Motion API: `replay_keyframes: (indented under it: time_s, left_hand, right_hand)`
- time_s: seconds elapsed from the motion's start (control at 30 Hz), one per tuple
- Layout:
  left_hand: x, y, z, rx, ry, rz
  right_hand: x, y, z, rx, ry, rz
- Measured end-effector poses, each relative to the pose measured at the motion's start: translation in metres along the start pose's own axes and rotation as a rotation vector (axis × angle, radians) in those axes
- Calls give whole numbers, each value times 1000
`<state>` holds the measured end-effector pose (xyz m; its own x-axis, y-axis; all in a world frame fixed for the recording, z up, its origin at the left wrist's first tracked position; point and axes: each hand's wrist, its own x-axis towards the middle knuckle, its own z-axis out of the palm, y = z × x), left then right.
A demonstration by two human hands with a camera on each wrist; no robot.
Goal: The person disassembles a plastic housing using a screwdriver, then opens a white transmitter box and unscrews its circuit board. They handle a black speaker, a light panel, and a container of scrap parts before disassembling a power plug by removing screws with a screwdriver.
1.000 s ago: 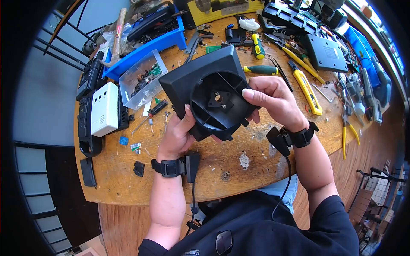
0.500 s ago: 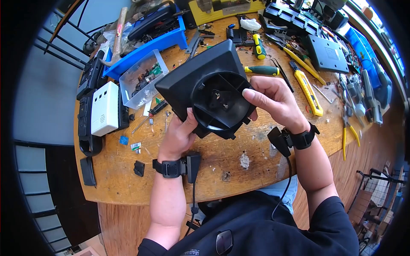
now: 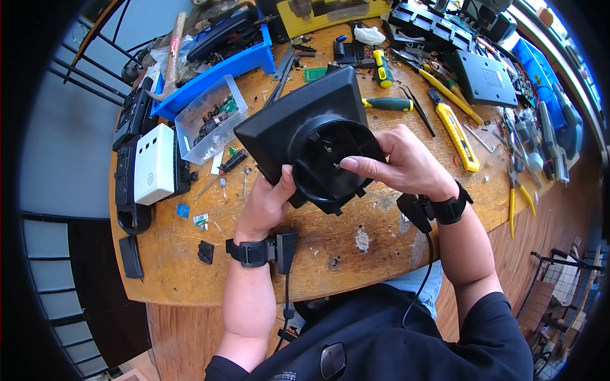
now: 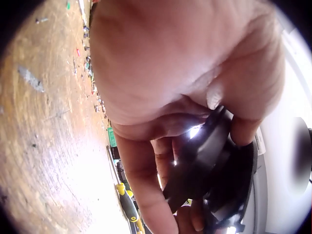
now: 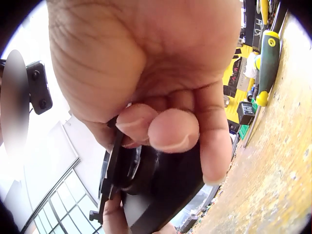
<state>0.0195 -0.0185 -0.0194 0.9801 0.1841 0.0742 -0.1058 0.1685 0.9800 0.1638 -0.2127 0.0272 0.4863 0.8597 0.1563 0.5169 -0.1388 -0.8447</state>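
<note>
A black plastic housing point(image 3: 286, 124), with a square flared end and a round open collar point(image 3: 311, 181), is held up over the bench. Small metal studs point(image 3: 328, 150) show inside the collar. My left hand point(image 3: 264, 206) grips the lower left side, thumb on the near face; the left wrist view shows its fingers around the black plastic point(image 4: 195, 161). My right hand point(image 3: 416, 162) holds the collar's right edge. Its thumb reaches over the rim toward the studs, and the fingers curl behind, seen under the housing point(image 5: 161, 190) in the right wrist view.
The wooden bench point(image 3: 330, 279) carries a clear parts box point(image 3: 222, 143), a white vented box point(image 3: 154, 165) and a blue tray point(image 3: 222, 73) on the left. Screwdrivers point(image 3: 391, 103), a yellow utility knife point(image 3: 457, 136) and yellow-handled pliers point(image 3: 513, 203) lie on the right.
The housing has tilted, so its collar faces more to the lower right. My right thumb has moved from the collar's rim inward over its middle. The left hand keeps its grip.
</note>
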Motion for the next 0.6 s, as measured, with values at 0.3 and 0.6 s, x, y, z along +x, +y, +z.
replay_keyframes:
  time_s: [0.3, 0.6]
  left_hand:
    - [3, 4, 2, -116, -42, -32]
    - [4, 9, 8, -208, -41, -7]
  right_hand:
    - [0, -2, 2, -28, 68, -90]
    - [-1, -10, 0, 6, 62, -36]
